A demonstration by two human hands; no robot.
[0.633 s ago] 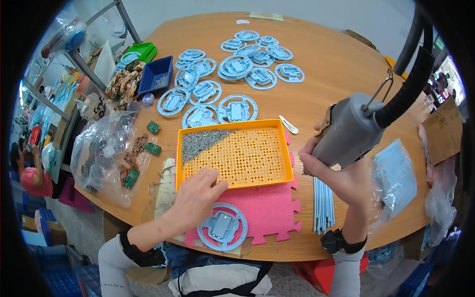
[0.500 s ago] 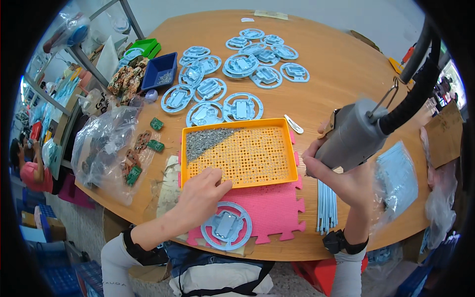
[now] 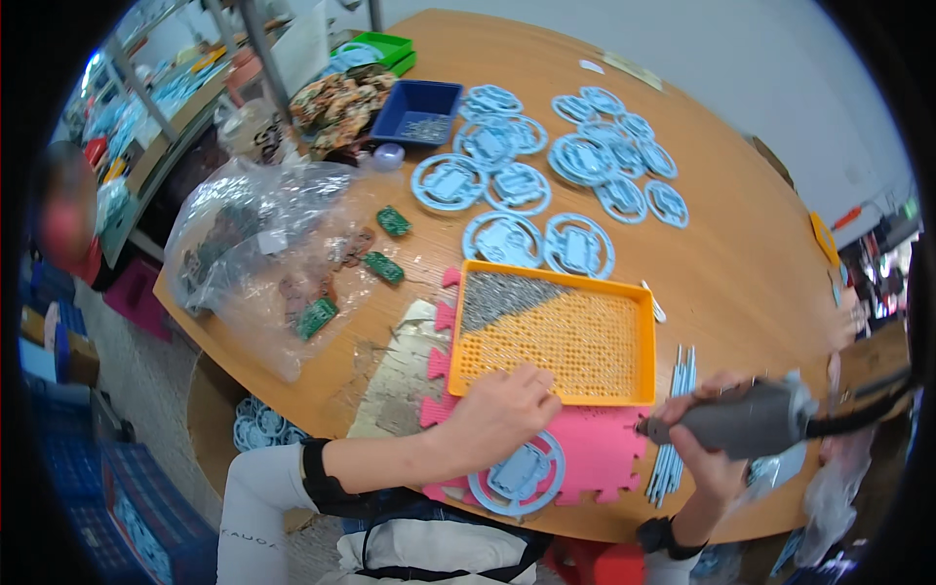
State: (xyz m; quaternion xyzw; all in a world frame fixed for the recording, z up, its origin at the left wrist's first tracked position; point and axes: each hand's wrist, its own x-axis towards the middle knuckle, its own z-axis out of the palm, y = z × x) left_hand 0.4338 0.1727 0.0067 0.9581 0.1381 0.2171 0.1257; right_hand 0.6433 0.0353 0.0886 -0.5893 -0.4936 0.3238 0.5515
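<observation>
I see the orange tray (image 3: 639,336), a shallow square of perforated plastic, lying on the round wooden bench (image 3: 741,263) just ahead of me, a grey heap of small screws (image 3: 497,292) filling its far left corner. My left hand (image 3: 497,414) rests on its near rim, fingers curled down onto the pegged floor; whether it pinches a screw I cannot tell. Below that hand lies a pale blue ring-shaped plastic part (image 3: 517,476) on a pink foam mat (image 3: 595,448) with jigsaw edges. My right hand (image 3: 707,448) is clenched around a grey electric screwdriver (image 3: 746,419), its smooth barrel lying almost level, tip pointing left over the mat, a black cable trailing off right.

Against the earlier view the screwdriver has dropped from a raised, tilted pose to this low one (the whole scene also sits differently, since my head has turned), and the left hand has stayed at the tray's near rim.

Outward: a bundle of thin pale blue rods (image 3: 673,429) lies right of the mat, more blue ring parts (image 3: 585,161) spread across the far bench, a dark blue bin (image 3: 419,107) sits beyond them, and a crinkled clear bag (image 3: 253,244) with small green circuit boards (image 3: 385,268) crowds the left edge. Bare wood lies open on the right, far side of the tray; the near edge is close under both wrists.
</observation>
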